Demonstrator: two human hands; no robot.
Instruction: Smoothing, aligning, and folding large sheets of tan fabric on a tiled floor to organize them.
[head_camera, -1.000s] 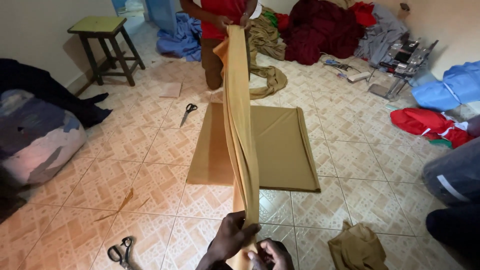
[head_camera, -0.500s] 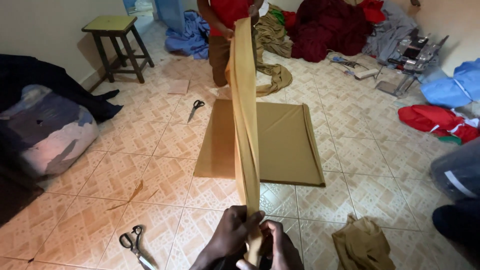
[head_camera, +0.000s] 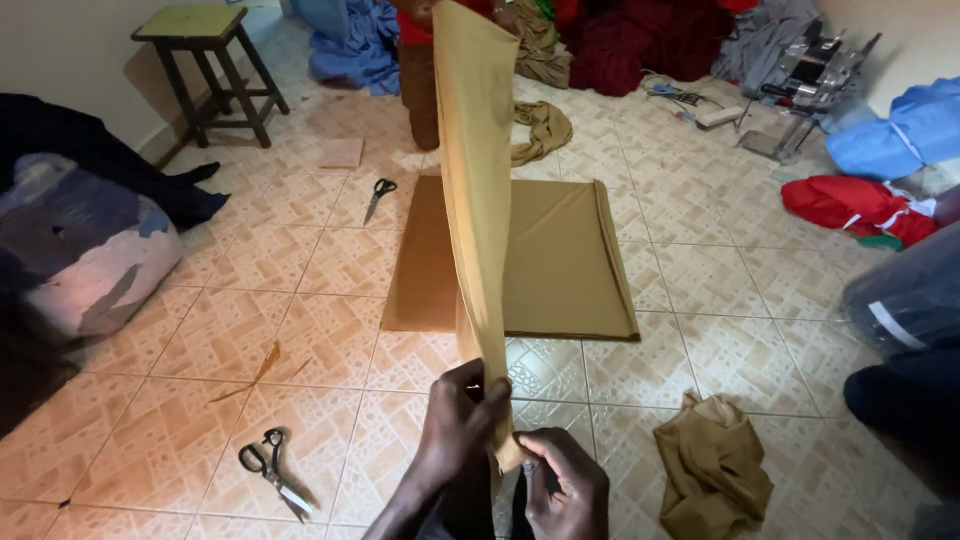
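The left hand (head_camera: 462, 418) and right hand (head_camera: 562, 482) both pinch the near end of a long mustard-tan cloth strip (head_camera: 478, 200), whose long axis runs straight away from the grip to another person's grasp, probably taut. Beneath lies a flat tan cloth sheet (head_camera: 560, 260); black-handled scissors (head_camera: 270, 470) sit left.

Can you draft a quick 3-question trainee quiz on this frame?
1. True or false: both hands pinch the near end of the tan fabric strip.
2. Which lies nearer the person's hands: A) black-handled scissors B) far scissors?
3. What does the raised strip hang above?

Key:
1. True: left hand and right hand each have a grip on it.
2. A.
3. The flat tan cloth on the tiled floor.
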